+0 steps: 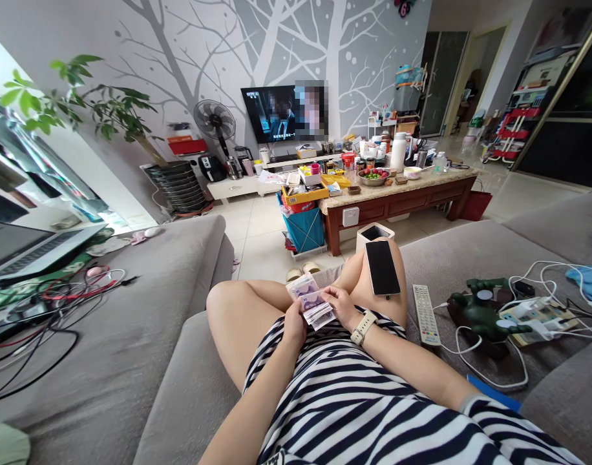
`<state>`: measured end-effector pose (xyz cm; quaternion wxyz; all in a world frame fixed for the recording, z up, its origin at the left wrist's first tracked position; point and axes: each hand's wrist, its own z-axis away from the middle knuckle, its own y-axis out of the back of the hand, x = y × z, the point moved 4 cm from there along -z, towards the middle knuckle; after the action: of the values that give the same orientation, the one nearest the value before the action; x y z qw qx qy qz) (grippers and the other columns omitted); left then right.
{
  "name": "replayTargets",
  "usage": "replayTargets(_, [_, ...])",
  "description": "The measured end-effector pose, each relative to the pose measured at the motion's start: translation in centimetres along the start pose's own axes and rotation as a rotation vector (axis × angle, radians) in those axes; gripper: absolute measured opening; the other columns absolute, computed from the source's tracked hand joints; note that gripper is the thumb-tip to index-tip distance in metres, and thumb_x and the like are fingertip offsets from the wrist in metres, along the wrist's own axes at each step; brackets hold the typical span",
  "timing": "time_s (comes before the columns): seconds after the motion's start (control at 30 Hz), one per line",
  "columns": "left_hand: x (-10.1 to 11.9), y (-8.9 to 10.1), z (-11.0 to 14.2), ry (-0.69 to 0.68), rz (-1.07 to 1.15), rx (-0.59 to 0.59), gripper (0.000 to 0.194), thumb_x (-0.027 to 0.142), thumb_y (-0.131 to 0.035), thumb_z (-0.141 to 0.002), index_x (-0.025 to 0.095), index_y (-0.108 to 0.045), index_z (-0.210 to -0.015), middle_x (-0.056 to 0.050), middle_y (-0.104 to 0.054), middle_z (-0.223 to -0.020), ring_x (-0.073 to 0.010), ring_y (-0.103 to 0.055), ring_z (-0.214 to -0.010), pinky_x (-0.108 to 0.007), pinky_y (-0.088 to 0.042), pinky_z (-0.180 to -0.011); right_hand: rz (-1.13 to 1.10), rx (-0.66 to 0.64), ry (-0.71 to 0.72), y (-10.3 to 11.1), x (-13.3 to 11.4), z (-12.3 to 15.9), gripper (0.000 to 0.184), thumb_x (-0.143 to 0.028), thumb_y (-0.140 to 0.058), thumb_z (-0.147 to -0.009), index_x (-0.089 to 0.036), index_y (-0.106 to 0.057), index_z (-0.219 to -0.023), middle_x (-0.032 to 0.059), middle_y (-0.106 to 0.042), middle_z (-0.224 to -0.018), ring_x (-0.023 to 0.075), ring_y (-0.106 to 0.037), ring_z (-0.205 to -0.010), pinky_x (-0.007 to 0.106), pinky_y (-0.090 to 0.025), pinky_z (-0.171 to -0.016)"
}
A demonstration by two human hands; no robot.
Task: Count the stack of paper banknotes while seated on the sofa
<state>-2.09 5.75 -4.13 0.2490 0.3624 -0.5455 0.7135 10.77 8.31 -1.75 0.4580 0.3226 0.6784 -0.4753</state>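
A stack of purple-and-white banknotes (311,299) is held over my lap, its notes fanned a little at the edges. My left hand (295,325) is closed around the stack's left side, thumb on top. At the right side, the fingers of my right hand (340,306) pinch the upper notes; a cream watch (364,327) is on that wrist. A black-screened phone (382,267) rests on my right thigh, just beyond the right hand. The undersides of the notes and several fingertips are hidden.
On the grey sofa (189,387), a remote control (426,315) and a power strip (538,323) with white cables lie right. Left are a laptop (29,248) and tangled cables (58,316). A crowded coffee table (397,201) and a bin (375,232) stand ahead.
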Motion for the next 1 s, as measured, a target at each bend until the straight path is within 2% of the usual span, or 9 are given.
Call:
replayTargets(0.5, [-0.4,0.5,-0.4,0.005,0.024,0.033,0.020,0.026,-0.060,-0.073,0.012,-0.067,-0.086,-0.005,-0.073,-0.075,-0.0236,-0.068,-0.083,-0.038,-0.053,-0.081,-0.010,0.003,-0.009,-0.3,-0.7,0.2,0.024,-0.041,-0.067,-0.070,-0.018,-0.061,-0.066,-0.0018,-0.057,-0.061,0.0134,-0.049,-0.057,0.026,-0.040,-0.058])
replayTargets(0.77, [-0.1,-0.1,0.1,0.007,0.050,0.029,0.025,0.026,-0.058,-0.076,0.008,-0.066,-0.091,-0.011,-0.074,-0.083,-0.0264,-0.069,-0.085,-0.041,-0.052,-0.085,-0.001,0.001,-0.007,-0.4,-0.4,0.0,0.028,-0.044,-0.062,-0.073,-0.019,-0.056,-0.062,-0.0016,-0.056,-0.054,0.0132,-0.049,-0.051,0.027,-0.040,-0.055])
replayTargets(1.0, [-0.3,0.3,-0.1,-0.002,0.031,0.018,0.029,0.029,-0.060,-0.075,0.008,-0.066,-0.094,-0.012,-0.074,-0.085,-0.0269,-0.069,-0.084,-0.042,-0.053,-0.083,0.057,0.027,-0.007,-0.2,0.5,-0.3,0.026,-0.037,-0.072,-0.064,-0.019,-0.054,-0.064,-0.0041,-0.054,-0.053,0.0116,-0.047,-0.050,0.025,-0.038,-0.054])
